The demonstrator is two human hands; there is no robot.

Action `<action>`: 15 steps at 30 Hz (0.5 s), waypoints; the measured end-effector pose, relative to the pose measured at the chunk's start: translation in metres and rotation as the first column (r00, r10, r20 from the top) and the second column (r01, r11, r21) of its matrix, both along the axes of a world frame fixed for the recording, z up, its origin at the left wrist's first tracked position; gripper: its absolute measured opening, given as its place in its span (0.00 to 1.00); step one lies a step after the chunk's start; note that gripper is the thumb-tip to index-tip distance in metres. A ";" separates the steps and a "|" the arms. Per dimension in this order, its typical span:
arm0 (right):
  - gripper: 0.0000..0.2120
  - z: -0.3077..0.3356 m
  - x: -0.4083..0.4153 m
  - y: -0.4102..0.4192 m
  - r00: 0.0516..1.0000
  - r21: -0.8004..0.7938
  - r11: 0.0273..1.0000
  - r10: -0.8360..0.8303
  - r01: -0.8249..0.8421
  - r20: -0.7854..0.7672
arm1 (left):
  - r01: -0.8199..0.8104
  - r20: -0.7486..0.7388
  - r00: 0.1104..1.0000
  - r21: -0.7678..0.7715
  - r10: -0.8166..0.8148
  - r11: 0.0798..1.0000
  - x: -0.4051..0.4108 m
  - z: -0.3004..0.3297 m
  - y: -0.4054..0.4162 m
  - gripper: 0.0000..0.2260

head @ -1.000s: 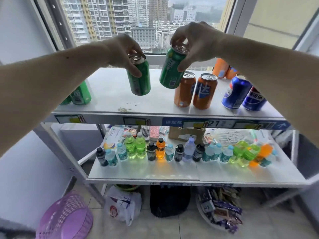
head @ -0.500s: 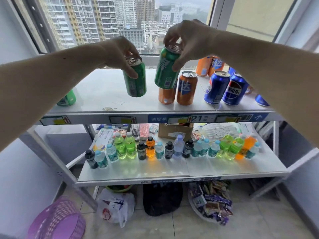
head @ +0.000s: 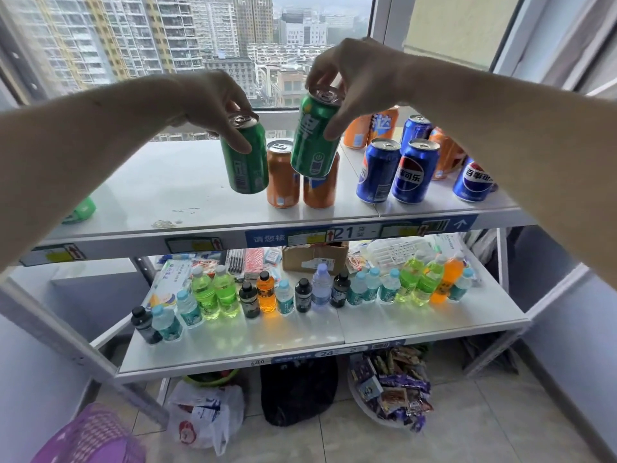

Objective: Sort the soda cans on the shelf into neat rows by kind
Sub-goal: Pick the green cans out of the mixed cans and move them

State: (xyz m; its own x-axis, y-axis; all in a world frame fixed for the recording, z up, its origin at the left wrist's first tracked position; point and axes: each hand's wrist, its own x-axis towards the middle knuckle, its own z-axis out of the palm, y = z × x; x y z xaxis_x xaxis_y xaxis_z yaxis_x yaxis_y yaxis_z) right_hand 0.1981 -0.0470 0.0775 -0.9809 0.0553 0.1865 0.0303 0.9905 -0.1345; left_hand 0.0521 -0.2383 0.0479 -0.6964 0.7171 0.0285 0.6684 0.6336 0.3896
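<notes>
My left hand grips a green can by its top rim, lifted above the white top shelf. My right hand holds a second green can the same way, tilted, higher up and in front of two orange cans. More orange cans stand at the back. Blue cans stand in a group to the right, one more blue can further right. Another green can shows at the far left, partly hidden by my left forearm.
The lower shelf carries a row of small bottles and a cardboard box. On the floor lie a purple basket, a white plastic bag, a black bag and a bowl of snack packets. A window is behind the shelf.
Both hands carried their green cans slightly right along the top shelf, now over the orange cans. The view shifted right, bringing more blue cans into sight.
</notes>
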 end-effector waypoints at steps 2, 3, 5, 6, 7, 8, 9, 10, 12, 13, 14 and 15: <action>0.35 0.000 -0.001 0.001 1.000 -0.002 1.000 0.007 -0.007 0.008 | 0.003 0.021 1.000 0.001 -0.003 1.000 0.001 0.001 0.000 0.28; 0.35 0.001 -0.002 0.000 1.000 -0.002 1.000 0.014 -0.014 0.013 | 0.002 0.030 1.000 0.003 -0.003 1.000 0.001 0.001 -0.002 0.28; 0.34 0.002 -0.007 -0.005 0.999 -0.002 0.999 0.032 -0.032 0.027 | -0.004 0.046 0.999 0.008 0.004 1.000 0.000 0.003 -0.008 0.28; 0.34 0.003 -0.010 -0.008 0.998 -0.001 0.999 0.041 -0.041 0.038 | -0.010 0.048 0.999 0.011 0.009 1.000 0.000 0.005 -0.012 0.28; 0.33 0.004 -0.013 -0.011 0.998 0.002 0.999 0.047 -0.047 0.047 | -0.017 0.048 0.999 0.011 0.016 1.000 0.000 0.006 -0.016 0.28; 0.33 0.006 -0.018 -0.018 0.997 0.007 0.998 0.060 -0.060 0.056 | -0.033 0.042 0.999 0.008 0.032 0.999 -0.001 0.007 -0.024 0.28; 0.33 0.008 -0.024 -0.025 0.995 0.012 0.997 0.072 -0.073 0.065 | -0.046 0.037 0.998 0.004 0.046 0.999 -0.002 0.009 -0.032 0.28; 0.33 0.009 -0.029 -0.033 0.993 0.018 0.996 0.089 -0.090 0.075 | -0.060 0.036 0.998 0.003 0.060 0.998 -0.004 0.011 -0.042 0.28; 0.33 0.012 -0.041 -0.050 0.989 0.015 0.993 0.119 -0.120 0.083 | -0.081 0.036 0.996 0.002 0.081 0.997 -0.008 0.014 -0.061 0.29; 0.32 0.012 -0.047 -0.061 0.988 0.011 0.991 0.132 -0.133 0.079 | -0.096 0.030 0.995 0.002 0.096 0.995 -0.011 0.016 -0.073 0.29; 0.32 0.012 -0.053 -0.071 0.987 0.007 0.990 0.143 -0.144 0.072 | -0.108 0.019 0.994 -0.002 0.108 0.994 -0.013 0.017 -0.084 0.29; 0.32 0.011 -0.060 -0.082 0.986 0.005 0.988 0.155 -0.155 0.066 | -0.119 0.002 0.993 -0.012 0.119 0.993 -0.016 0.019 -0.096 0.30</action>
State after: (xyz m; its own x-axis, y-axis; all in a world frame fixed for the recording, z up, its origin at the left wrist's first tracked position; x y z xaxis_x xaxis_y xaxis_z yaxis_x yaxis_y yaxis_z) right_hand 0.1380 -0.1294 0.0886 -0.9875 -0.1000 0.1220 -0.1155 0.9851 -0.1272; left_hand 0.0359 -0.3341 0.0665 -0.7768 0.6294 0.0188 0.5870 0.7130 0.3835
